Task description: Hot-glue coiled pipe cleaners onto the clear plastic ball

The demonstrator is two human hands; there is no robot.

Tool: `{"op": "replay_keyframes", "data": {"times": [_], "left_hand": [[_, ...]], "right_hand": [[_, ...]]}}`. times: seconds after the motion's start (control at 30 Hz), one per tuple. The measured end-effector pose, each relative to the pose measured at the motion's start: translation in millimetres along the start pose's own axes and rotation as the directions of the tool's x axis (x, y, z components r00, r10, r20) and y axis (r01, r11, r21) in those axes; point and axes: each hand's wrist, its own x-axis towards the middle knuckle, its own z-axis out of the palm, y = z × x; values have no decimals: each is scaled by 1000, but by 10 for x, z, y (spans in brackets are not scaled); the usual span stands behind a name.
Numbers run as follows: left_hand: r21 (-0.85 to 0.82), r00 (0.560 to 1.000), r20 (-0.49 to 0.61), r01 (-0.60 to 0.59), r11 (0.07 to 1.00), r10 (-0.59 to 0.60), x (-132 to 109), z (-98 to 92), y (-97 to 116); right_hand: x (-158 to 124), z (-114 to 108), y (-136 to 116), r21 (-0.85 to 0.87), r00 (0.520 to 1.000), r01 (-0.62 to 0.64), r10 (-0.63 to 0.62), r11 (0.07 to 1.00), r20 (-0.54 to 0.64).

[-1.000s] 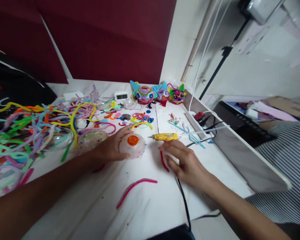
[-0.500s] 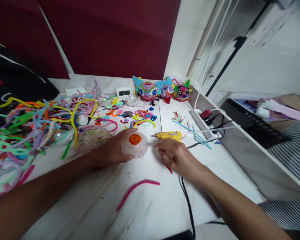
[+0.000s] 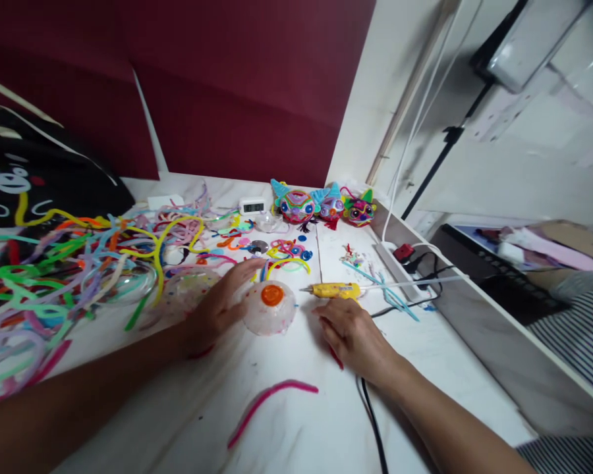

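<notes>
A translucent whitish dome with an orange disc on top sits on the table in front of me. Beside its left edge is my left hand, fingers spread and apart from it. My right hand rests to the right of the dome with its fingers curled; what they hold, if anything, is hidden. From under that hand pokes a short red strip. Just beyond my right fingers lies a yellow glue gun, its nozzle pointing at the dome. Nearer to me lies a curved pink pipe cleaner.
Tangled pipe cleaners cover the left side. Decorated animal-faced balls and a small digital clock stand at the back. A power strip lies by the right-hand ledge. A black cable runs near my right forearm.
My left hand has let go of the dome and drawn back to the left, its fingers opening. The view has tilted up a little. My right hand stays by the glue gun.
</notes>
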Motion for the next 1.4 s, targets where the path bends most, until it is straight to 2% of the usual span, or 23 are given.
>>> {"op": "replay_keyframes", "data": {"times": [0.1,0.17,0.2,0.33,0.43,0.57,0.67,0.77,0.83,0.9,1.0,1.13,1.23,1.4], "left_hand": [[110,980,-200,24,994,-2,56,-7,79],[281,961,-262,-12,959,89,81,-2,135],[307,952,-278,-35,951,125,87,5,165],[351,952,-224,-120,929,208,72,78,304],[334,965,-129,-174,926,228,50,144,416],[301,974,-60,-193,934,220,44,191,524],[272,979,-20,-190,943,203,22,228,589],[227,989,39,-145,963,139,-52,296,681],[119,983,167,60,991,-79,-111,340,749],[90,938,282,181,979,-199,-148,364,804],[45,904,369,215,976,-216,-141,353,839],[48,885,392,253,966,-251,-96,320,850],[56,869,381,317,947,-314,-89,319,878],[-1,854,393,372,928,-342,-93,318,897]], "right_hand": [[-2,9,-19,17,1000,4,-4,1000,7],[-4,-2,-61,46,1000,1,-3,999,30],[-5,-13,-88,66,999,-1,-2,998,47],[-8,-96,-209,158,986,-2,-24,987,164],[-19,-171,-295,217,956,35,-96,976,277],[-61,-191,-363,158,902,74,-134,985,410],[-90,-150,-372,101,877,140,-170,985,448],[-94,-134,-376,82,893,165,-184,983,411],[-89,-149,-386,91,925,132,-156,987,348],[-83,-170,-392,112,956,86,-113,990,270],[-81,-181,-375,131,984,92,-110,987,142],[-81,-153,-301,62,987,163,-163,985,0],[-82,-136,-245,4,980,192,-191,981,-56],[-82,-157,-206,-23,984,137,-139,990,-113]]}}
